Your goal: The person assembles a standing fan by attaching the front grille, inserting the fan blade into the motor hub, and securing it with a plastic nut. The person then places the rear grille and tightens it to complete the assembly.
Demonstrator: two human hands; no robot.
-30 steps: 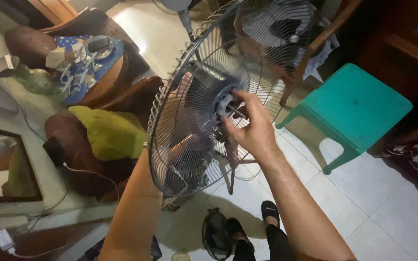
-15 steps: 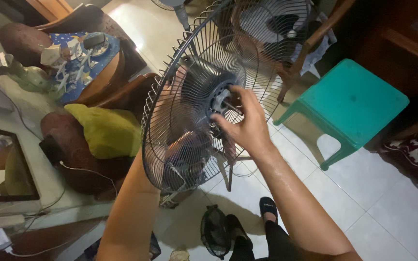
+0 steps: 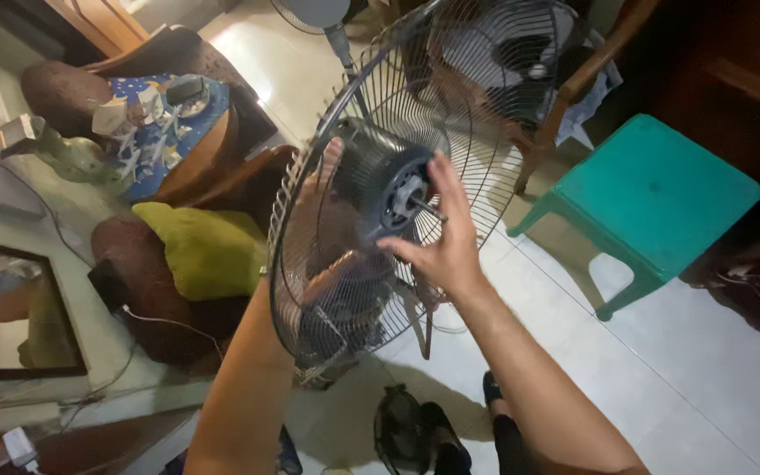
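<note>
White tiled floor [image 3: 705,378] under a stripped fan
Right hand [image 3: 440,242], fingers spread, touches the motor hub [image 3: 398,195] inside the rear wire guard [image 3: 371,132]; left hand [image 3: 327,189] behind the guard, grip unclear. Green stool [image 3: 661,198] right of the guard.

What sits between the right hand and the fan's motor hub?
In the head view, nothing: the right hand is in front of the wire guard, its fingers beside the motor hub, with the thin bare shaft sticking out toward them.

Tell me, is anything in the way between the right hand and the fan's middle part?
Nothing visible. The right hand is on the open side of the wire guard, fingers beside the motor hub and its bare shaft. No blade is mounted there.
</note>
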